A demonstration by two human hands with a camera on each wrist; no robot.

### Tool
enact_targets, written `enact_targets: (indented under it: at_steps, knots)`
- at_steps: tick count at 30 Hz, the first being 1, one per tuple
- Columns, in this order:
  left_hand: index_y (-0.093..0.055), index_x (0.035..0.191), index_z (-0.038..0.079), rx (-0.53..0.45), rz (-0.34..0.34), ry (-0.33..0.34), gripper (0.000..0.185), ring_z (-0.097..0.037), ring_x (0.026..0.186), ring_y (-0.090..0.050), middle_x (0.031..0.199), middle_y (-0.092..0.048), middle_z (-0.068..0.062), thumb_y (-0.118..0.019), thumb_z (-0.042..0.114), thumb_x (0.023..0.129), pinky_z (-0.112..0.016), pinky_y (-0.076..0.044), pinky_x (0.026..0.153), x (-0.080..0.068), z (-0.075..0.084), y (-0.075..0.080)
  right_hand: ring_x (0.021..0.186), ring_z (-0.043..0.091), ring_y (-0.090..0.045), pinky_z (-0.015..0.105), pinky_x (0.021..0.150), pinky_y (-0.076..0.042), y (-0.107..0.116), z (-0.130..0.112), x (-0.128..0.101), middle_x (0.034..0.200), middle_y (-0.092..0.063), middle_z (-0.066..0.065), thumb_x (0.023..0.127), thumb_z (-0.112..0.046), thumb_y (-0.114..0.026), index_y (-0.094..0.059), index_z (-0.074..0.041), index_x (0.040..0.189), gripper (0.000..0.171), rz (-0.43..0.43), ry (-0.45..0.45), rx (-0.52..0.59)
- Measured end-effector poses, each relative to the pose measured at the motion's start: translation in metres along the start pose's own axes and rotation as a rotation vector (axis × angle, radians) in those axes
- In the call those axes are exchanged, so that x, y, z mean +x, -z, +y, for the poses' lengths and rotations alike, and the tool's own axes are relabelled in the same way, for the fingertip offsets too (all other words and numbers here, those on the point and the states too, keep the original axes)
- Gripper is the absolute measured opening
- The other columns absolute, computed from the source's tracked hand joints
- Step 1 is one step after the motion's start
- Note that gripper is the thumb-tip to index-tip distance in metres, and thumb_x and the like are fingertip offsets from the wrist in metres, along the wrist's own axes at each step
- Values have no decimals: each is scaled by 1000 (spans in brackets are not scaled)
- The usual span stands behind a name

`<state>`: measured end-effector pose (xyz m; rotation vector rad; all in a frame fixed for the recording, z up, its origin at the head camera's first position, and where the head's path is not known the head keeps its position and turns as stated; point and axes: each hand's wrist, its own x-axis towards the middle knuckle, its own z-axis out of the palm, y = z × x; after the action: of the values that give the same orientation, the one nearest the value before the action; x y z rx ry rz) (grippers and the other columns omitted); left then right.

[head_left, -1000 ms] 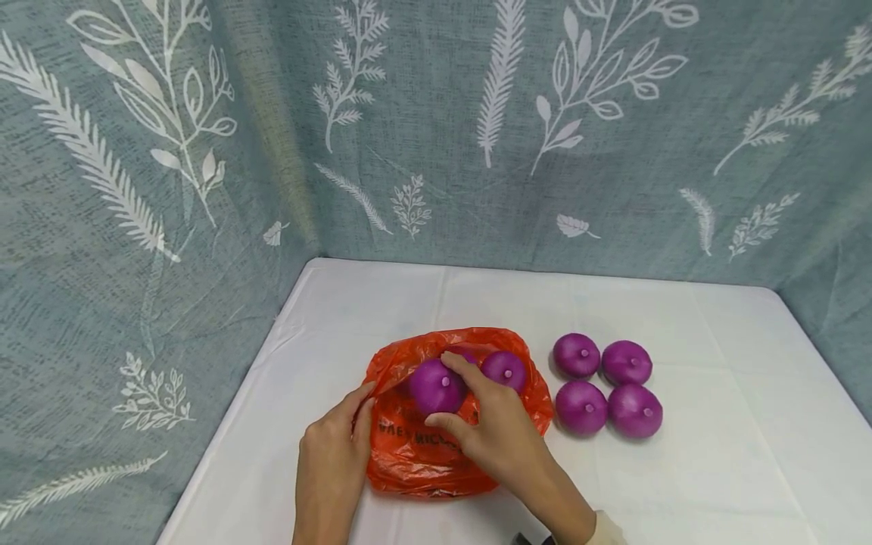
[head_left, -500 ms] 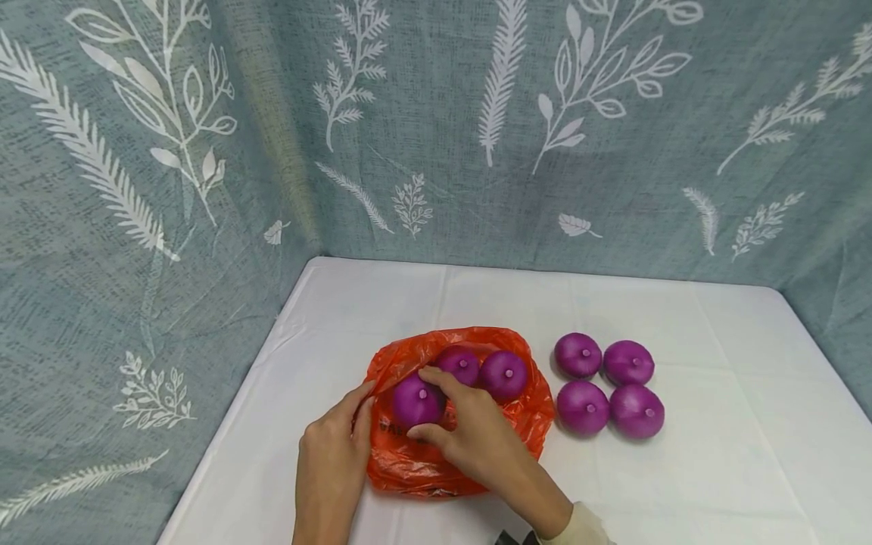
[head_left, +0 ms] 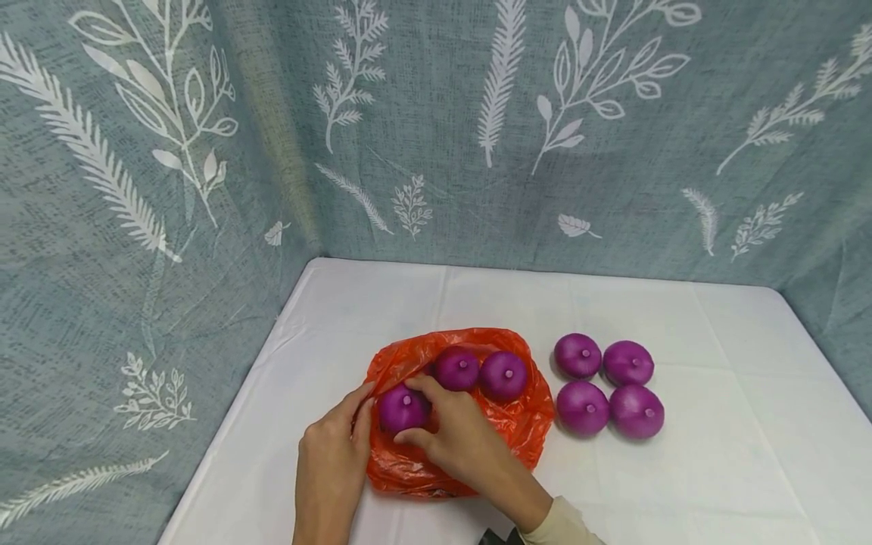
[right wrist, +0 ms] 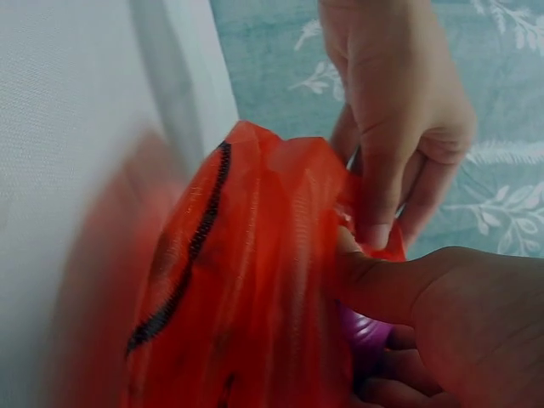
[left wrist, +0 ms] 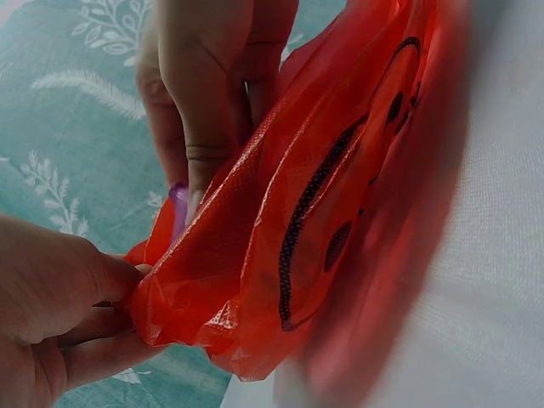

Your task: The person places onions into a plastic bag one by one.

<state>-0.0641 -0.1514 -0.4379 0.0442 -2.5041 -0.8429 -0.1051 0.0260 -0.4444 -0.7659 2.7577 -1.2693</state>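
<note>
the person is loading purple onions into an orange bag (head_left: pixel 470 446) lying in the lower middle of the head view, on the white table (head_left: pixel 715 469). the right hand (head_left: pixel 453 439) is reaching into the bag's mouth with its fingers (head_left: pixel 436 390) curled around one onion (head_left: pixel 403 409), thumb below and index over the top, setting it at the lower left of the opening. the left hand (head_left: pixel 334 454) is pinching the bag's left rim between thumb and fingers, holding the mouth open; the left wrist view shows the plastic bunched in that pinch. two more onions (head_left: pixel 480 371) are sitting side by side inside the bag, just above and to the right of the held one. four onions (head_left: pixel 606 386) are waiting in a tight square just right of the bag, apart from it.

the step in hand looks like placing the third onion. the next move probably calls for letting it go once it is settled, drawing the right hand out without dragging the thin plastic, and reaching right to the nearest onion of the four, while the left hand is keeping the rim up.
</note>
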Motion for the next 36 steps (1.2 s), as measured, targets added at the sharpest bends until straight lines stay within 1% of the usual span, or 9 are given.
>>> enact_targets:
  at_steps: [9, 17, 28, 36]
  knots:
    - [-78, 124, 6, -6, 17, -9, 27, -39, 100, -77, 114, -78, -20, -78, 6, 96, -52, -63, 81, -1, 0, 0, 106, 9, -74, 33, 94, -61, -10, 1, 4, 116, -78, 0, 88, -29, -88, -61, -18, 139, 59, -22, -3, -17]
    - [-78, 123, 5, -6, 24, -14, 26, -38, 100, -77, 114, -78, -19, -77, 6, 97, -52, -64, 80, -1, -1, -1, 96, 6, -74, 29, 87, -63, -19, 3, 6, 106, -79, 0, 89, -31, -87, -62, -20, 137, 55, -25, 3, -54]
    - [-78, 122, 4, -9, 26, -21, 26, -38, 98, -78, 113, -78, -20, -78, 6, 96, -53, -64, 80, -1, -2, -2, 95, 5, -73, 27, 87, -62, -26, 5, 7, 105, -78, 0, 91, -32, -84, -60, -21, 136, 52, -22, 29, -56]
    - [-78, 124, 4, -7, -1, 0, 27, -39, 101, -77, 115, -77, -21, -78, 7, 96, -53, -63, 83, -1, 0, -2, 93, 3, -71, 26, 87, -62, -33, 5, 8, 107, -77, -1, 93, -31, -81, -60, -19, 135, 48, -24, 50, -74]
